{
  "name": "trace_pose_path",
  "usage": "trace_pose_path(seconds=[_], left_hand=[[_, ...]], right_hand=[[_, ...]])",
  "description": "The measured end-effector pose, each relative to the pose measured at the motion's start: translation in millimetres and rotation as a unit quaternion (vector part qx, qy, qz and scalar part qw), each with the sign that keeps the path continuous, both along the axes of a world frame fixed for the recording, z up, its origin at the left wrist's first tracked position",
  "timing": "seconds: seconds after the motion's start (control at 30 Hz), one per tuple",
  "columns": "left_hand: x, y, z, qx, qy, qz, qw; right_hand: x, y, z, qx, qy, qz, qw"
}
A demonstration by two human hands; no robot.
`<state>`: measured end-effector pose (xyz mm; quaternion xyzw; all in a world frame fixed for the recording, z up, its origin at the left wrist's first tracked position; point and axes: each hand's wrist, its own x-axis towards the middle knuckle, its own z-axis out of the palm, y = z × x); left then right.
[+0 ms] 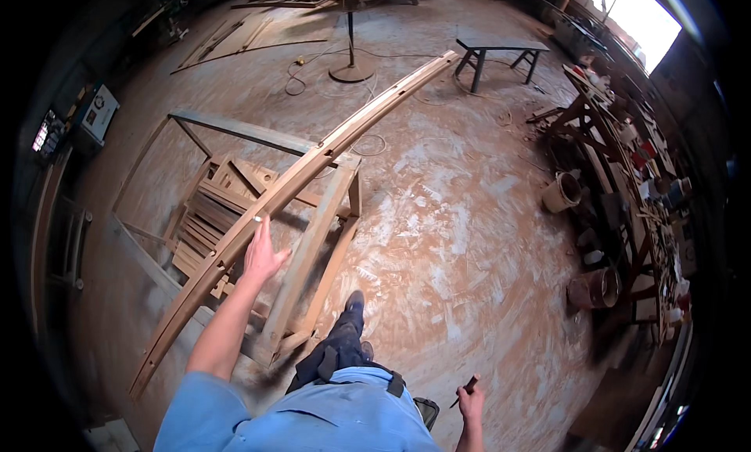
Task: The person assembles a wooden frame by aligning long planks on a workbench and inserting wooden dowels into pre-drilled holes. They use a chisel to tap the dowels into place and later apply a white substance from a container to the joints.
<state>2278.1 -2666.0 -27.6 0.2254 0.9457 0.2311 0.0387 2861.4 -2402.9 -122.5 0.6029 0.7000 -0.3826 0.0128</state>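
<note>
My left hand [264, 258] reaches out to a long wooden beam [293, 182] with small slots cut along it. Its fingertips touch the beam's near edge by a small pale spot, fingers stretched and thumb apart. The beam, which looks like two lengths side by side, lies slantwise across a rough wooden frame stand [313, 244]. Low on the right, away from the beam, my right hand [471, 405] is closed around a slim hand tool [469, 385] with a wooden end and a thin dark shaft. Its exact kind is too small to tell.
Slatted wooden pieces [211, 231] sit inside the stand. A black bench [504, 47] and a round-based pole [351, 72] with cords stand farther off. Along the right runs a cluttered workbench [618, 162], with buckets [561, 192] beside it.
</note>
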Motion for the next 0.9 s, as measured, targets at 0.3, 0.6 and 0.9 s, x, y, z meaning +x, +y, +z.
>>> trace_pose_path(seconds=[0.3, 0.6, 0.9], left_hand=[[-147, 88, -36, -0.118, -0.062, 0.067, 0.989], [-186, 118, -62, -0.083, -0.053, 0.025, 0.995], [-175, 94, -55, -0.099, -0.074, 0.028, 0.992]], right_hand=[[-46, 65, 16, 0.005, -0.068, -0.081, 0.994], [-271, 172, 86, -0.044, 0.034, -0.06, 0.997], [-333, 261, 74, -0.061, 0.058, -0.005, 0.996]])
